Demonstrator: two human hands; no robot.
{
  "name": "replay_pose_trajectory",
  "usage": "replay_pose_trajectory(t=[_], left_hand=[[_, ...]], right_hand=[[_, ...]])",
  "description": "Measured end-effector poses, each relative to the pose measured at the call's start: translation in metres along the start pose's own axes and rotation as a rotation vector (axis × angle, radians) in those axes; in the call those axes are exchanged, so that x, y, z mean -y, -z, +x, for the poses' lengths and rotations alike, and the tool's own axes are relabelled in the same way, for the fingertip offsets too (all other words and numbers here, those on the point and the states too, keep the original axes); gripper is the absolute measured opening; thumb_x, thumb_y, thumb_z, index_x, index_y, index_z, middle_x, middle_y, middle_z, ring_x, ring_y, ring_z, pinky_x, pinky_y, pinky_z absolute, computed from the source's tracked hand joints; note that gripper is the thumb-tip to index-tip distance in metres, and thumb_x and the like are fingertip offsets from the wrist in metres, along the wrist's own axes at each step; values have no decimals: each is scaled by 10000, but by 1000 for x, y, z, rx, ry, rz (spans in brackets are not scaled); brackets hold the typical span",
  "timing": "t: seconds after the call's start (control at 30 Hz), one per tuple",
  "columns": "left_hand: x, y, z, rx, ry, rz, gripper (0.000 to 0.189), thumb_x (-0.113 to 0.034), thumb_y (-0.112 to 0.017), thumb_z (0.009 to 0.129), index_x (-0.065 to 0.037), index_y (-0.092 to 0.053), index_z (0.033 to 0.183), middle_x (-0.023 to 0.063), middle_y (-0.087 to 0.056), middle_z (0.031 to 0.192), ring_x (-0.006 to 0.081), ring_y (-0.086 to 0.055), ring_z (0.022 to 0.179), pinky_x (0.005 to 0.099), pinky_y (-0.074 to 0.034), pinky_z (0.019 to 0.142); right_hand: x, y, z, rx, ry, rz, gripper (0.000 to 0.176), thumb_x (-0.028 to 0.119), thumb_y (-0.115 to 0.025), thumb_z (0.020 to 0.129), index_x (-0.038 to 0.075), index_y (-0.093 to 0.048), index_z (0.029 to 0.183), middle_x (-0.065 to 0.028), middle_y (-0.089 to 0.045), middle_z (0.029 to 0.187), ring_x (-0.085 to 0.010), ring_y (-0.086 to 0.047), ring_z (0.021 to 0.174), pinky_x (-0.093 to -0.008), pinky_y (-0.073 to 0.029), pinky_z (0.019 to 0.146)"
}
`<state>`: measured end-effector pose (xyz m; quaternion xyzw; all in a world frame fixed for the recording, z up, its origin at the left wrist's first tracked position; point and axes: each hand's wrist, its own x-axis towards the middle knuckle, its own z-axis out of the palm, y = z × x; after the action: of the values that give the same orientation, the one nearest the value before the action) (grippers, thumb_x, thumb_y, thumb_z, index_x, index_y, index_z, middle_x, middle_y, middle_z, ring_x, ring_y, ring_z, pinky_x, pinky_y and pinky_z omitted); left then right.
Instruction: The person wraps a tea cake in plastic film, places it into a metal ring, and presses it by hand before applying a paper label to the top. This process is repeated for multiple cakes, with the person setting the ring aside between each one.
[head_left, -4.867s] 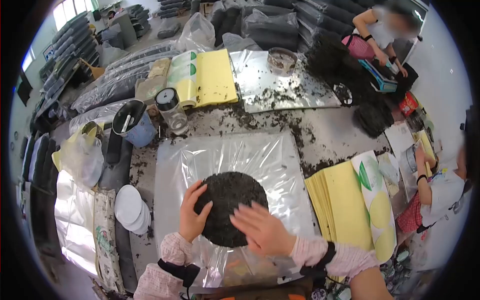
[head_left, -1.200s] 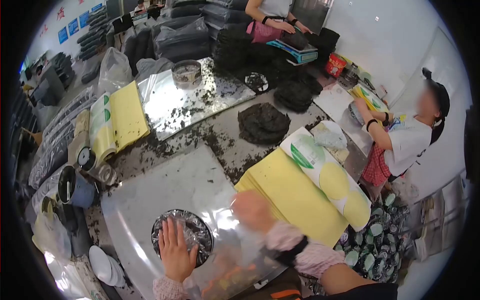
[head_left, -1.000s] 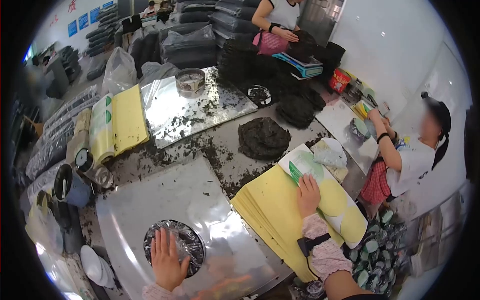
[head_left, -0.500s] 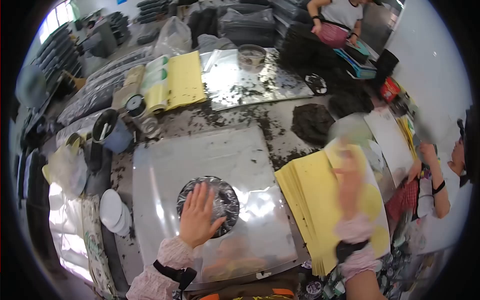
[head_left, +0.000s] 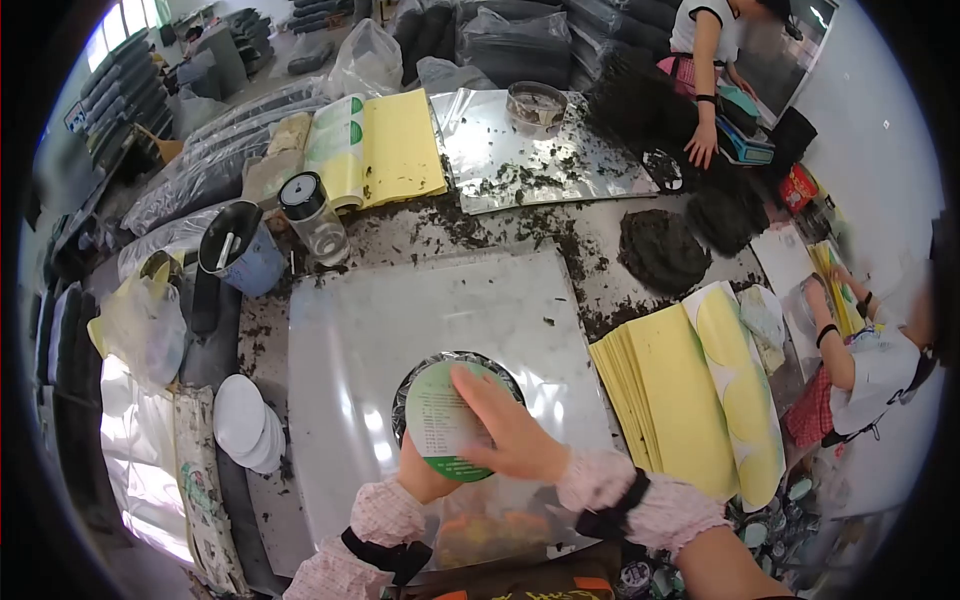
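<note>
A round green-and-white label (head_left: 430, 415) with printed text is above a dark disc in shiny clear film (head_left: 510, 377), covering most of it. My right hand (head_left: 515, 430) has its fingers across the label's right side, thumb near the lower edge. Under the label's lower left is my left hand (head_left: 425, 472); its fingers are hidden behind the label, so its grip on the disc or label cannot be seen. Beneath them is a shiny metal sheet (head_left: 350, 320). Just right of it, a yellow stack of sheets (head_left: 665, 400) has a curled strip of round labels (head_left: 735, 390) on top.
White round discs (head_left: 240, 415) are at the left. Farther back stand a blue cup (head_left: 250, 265) and a clear jar (head_left: 320, 235). Dark flakes and bare dark discs (head_left: 660, 250) lie behind the sheet. Two co-workers are at the right, one with a hand (head_left: 703, 140) on the dark material.
My right hand has come left from the yellow stack, and a green label is now over the disc. My left hand, earlier flat on the disc, is partly under the label.
</note>
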<state>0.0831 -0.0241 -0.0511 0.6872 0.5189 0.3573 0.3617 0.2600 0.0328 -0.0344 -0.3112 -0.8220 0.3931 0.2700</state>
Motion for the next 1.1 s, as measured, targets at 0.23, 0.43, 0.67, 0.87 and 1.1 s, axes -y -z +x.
replay_pose_trajectory(t=[0.23, 0.43, 0.67, 0.87, 1.1], left_hand=[[-21, 48, 11, -140, -183, 236, 562, -238, -546, 965, -9, -455, 1470, 190, -422, 1540, 370, -424, 1407, 496, -344, 1151], [3, 16, 46, 246, -239, 571, 661, -413, -547, 935, -37, -468, 1473, 137, -430, 1556, 333, -346, 1463, 521, -206, 1208], [-4, 26, 34, -17, -213, 407, 511, -252, -613, 936, -20, -544, 1387, 176, -539, 1440, 349, -456, 1376, 483, -330, 1146], [-13, 26, -14, -555, 349, 190, 353, -55, -661, 875, -26, -661, 1227, 156, -721, 1072, 344, -702, 922, 405, -561, 784], [-101, 9, -27, -601, -229, 423, 301, -6, -679, 789, -29, -711, 1087, 140, -746, 1046, 279, -746, 927, 359, -607, 723]], right_hand=[[-5, -31, 14, 158, 162, -388, 758, 516, -552, 939, 135, -349, 1562, -205, -260, 1634, -411, -210, 1516, -681, -59, 1183], [-14, -38, 28, 195, 45, -406, 698, 410, -564, 927, 150, -380, 1548, -173, -254, 1646, -398, -175, 1526, -661, -50, 1194], [-6, -32, 17, 137, 120, -362, 727, 366, -617, 903, 88, -386, 1534, -206, -256, 1635, -406, -254, 1486, -635, -108, 1195], [15, -28, 15, 100, 93, -584, 825, 515, -703, 833, 82, -446, 1487, -245, -364, 1556, -422, -331, 1449, -591, -225, 1185], [-40, -3, 0, -110, 225, -423, 809, 328, -752, 793, 26, -444, 1477, -262, -447, 1466, -441, -409, 1375, -531, -317, 1145]])
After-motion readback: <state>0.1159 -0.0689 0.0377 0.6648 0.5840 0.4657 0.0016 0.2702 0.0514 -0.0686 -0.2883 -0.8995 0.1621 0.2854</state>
